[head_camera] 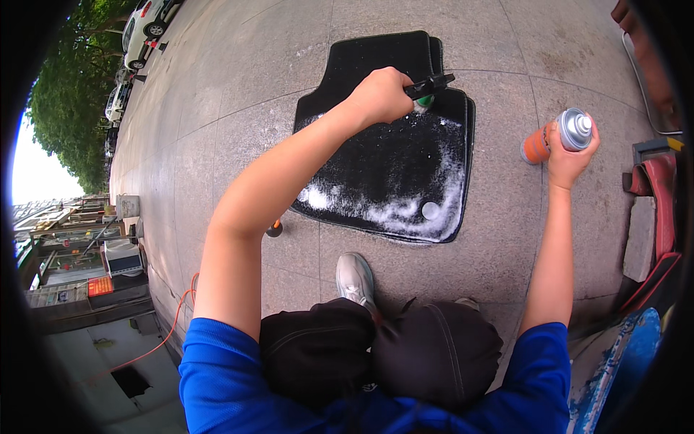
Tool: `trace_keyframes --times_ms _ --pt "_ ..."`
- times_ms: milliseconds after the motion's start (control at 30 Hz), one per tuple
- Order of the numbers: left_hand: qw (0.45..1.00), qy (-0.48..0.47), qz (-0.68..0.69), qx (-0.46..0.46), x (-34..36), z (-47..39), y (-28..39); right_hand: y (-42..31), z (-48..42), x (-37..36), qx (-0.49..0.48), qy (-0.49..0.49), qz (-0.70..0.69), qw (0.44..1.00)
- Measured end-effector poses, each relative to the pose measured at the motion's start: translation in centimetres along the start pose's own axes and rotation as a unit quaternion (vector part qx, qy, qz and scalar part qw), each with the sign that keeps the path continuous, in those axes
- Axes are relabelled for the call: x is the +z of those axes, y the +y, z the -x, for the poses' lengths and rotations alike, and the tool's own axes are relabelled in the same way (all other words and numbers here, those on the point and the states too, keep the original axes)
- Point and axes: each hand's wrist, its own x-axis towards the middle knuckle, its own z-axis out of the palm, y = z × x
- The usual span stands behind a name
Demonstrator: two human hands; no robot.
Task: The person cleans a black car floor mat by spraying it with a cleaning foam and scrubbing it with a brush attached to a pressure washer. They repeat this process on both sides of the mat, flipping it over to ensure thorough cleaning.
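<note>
Black carpet car floor mats (385,157) lie stacked on the paving before me, with white foam or powder along the near and right edges of the top one. Above the upper part of the stack, my left hand (384,95) is closed around a black handled tool (431,85); its kind is unclear, and a green part (425,101) shows just beneath it. Off to the right of the mats, my right hand (572,160) grips an orange and silver aerosol can (574,130), tilted, its white nozzle showing.
A black and orange object (275,229) sits left of the mats, partly behind my left arm. At right are a grey block (640,238), a red object (662,200) and a blue worn surface (623,369). An orange cable (176,320) runs at left; parked cars stand farther off.
</note>
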Motion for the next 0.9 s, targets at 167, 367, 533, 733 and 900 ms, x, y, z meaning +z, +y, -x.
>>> trace_keyframes --times_ms 167,367,533,733,900 --pt "0.995 -0.076 0.053 0.034 1.1 0.5 4.1 -0.2 -0.1 0.1 -0.01 0.005 0.005 1.0" --pt "0.996 -0.072 0.035 -0.042 -0.8 0.8 0.6 -0.2 -0.1 0.1 -0.009 0.006 0.002 1.0" --pt "0.992 0.015 0.02 -0.12 -3.7 2.3 -5.7 -0.3 -0.1 0.0 -0.011 0.006 0.02 1.0" --pt "0.97 0.089 -0.005 -0.225 -6.4 4.1 -15.7 -0.5 -0.1 -0.1 -0.014 0.004 0.035 0.999" --pt "0.946 0.125 -0.085 -0.287 -7.3 5.3 -19.5 -0.5 -0.1 -0.1 -0.02 0.003 0.035 0.999"
